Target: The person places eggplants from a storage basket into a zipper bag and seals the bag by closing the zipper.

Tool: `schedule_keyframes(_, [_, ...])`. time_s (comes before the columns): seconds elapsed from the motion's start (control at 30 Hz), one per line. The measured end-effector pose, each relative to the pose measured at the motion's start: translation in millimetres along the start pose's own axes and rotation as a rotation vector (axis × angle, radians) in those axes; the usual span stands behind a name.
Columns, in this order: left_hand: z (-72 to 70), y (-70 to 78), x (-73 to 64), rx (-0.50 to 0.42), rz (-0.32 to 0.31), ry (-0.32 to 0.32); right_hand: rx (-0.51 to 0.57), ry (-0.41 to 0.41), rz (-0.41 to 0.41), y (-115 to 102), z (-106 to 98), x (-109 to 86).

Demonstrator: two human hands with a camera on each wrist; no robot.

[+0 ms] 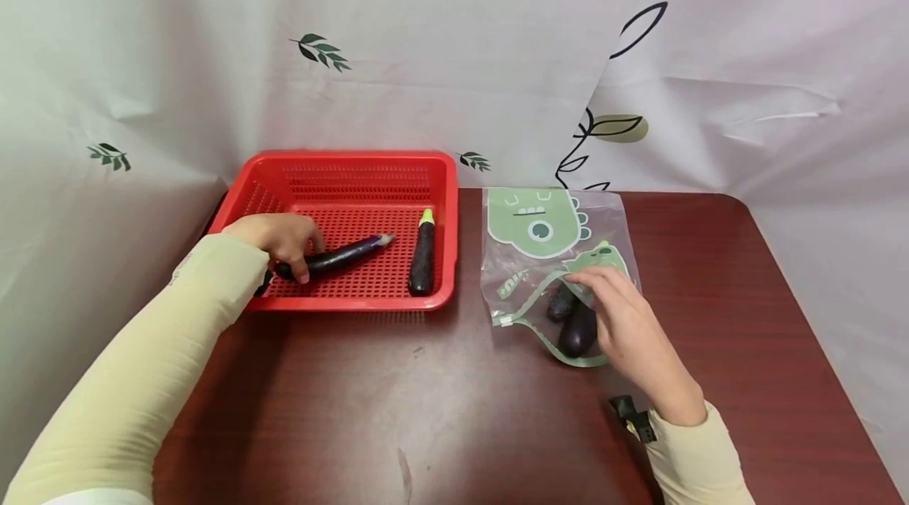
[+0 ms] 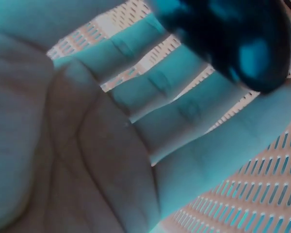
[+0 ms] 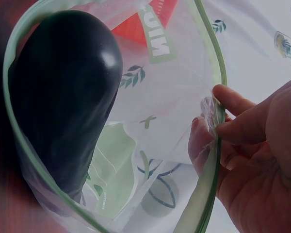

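Cream left sleeve [image 1: 149,355] nearest, one eggplant [image 1: 348,254] is pinched by the left hand [image 1: 278,238]; rightward, a second eggplant [image 1: 422,259] is left; bagged eggplants [image 1: 578,333] seem done, the bag [image 1: 497,268] pinched by the right hand [image 1: 632,327].

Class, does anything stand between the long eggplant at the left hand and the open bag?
Yes: inside the red basket, the green-tipped vegetable lies in the straight path, then the basket's right wall. Only bare table shows between wall and bag.
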State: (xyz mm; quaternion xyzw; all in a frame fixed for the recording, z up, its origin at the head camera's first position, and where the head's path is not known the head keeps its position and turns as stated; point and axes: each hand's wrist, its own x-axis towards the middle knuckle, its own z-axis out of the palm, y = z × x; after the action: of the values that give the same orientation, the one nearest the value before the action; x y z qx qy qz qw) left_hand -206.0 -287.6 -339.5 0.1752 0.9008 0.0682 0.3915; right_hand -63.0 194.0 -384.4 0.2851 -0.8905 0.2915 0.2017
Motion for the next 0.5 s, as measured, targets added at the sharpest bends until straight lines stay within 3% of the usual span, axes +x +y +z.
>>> schedule_keyframes(0.23, [-2.7,3.3,-5.7,0.086,0.010,0.131,0.000,-0.001,0.004,0,0,0.4])
schedule_keyframes(0.5, [-4.1,7.1,-13.9,0.102,0.019,0.199,-0.009,0.000,0.011,1,0,0.6])
